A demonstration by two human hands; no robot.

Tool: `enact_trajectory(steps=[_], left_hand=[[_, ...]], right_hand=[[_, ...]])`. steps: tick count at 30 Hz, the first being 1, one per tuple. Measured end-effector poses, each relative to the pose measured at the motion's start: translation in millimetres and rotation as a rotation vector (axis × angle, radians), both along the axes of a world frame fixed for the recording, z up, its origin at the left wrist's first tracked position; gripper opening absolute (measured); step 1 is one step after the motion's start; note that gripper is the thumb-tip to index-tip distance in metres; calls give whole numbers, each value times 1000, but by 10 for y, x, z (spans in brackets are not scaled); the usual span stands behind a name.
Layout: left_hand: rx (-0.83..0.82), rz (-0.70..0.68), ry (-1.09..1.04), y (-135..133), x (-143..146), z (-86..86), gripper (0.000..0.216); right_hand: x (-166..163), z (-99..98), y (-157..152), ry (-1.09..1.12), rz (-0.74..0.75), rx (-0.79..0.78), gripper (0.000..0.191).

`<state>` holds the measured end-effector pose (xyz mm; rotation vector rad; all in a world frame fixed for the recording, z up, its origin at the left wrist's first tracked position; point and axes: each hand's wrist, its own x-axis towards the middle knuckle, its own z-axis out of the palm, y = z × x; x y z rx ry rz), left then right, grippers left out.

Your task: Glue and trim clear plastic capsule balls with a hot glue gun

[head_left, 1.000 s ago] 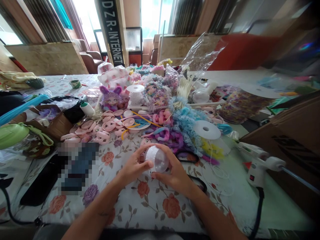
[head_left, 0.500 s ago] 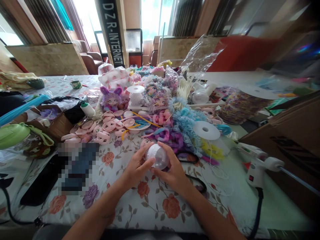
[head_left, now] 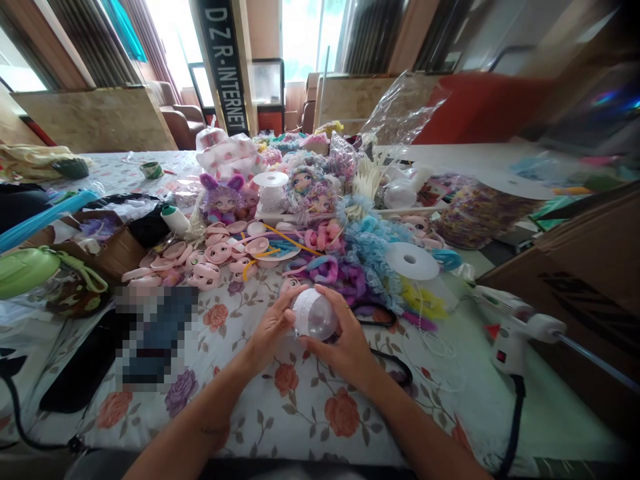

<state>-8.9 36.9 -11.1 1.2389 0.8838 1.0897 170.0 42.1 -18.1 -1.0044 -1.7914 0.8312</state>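
Between my hands, above the flowered tablecloth, is a clear round plastic ball with a white band along its left side. My right hand curves around the right side of the ball, fingers over the top and thumb underneath. At the left edge, the thumb and fingers of my left hand are pressed together against the white band. Just behind the ball lies a pale pink doll face, partly hidden by my fingers. Purple fluffy strips are heaped beyond my right hand.
Several doll faces lie to the left, near a blurred-out dark object. Blue lace and a white spool sit behind at right. A white glue gun with a cord stands beside a cardboard box.
My left thumb has drawn back from the front of the ball to its left edge, showing more of the white band. My right hand has stayed nearly in place.
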Motion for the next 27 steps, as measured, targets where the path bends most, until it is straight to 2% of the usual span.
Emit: enact_trajectory(steps=[5,15,22,27], left_hand=[[-14,31,59,-4,23,56,60],[36,30,84,-27,13,52,54],[13,42,-21,25,24,-9,68],[-31,38,-29,9,10,61,71]], right_hand=[[-14,-7,-1,-10,-15,34,74],[-62,-32,-43,-63,-67,148,74],[-59,-3,-38,-101,-64,140,75],[-81,-7,-35,-73,-84,119,77]])
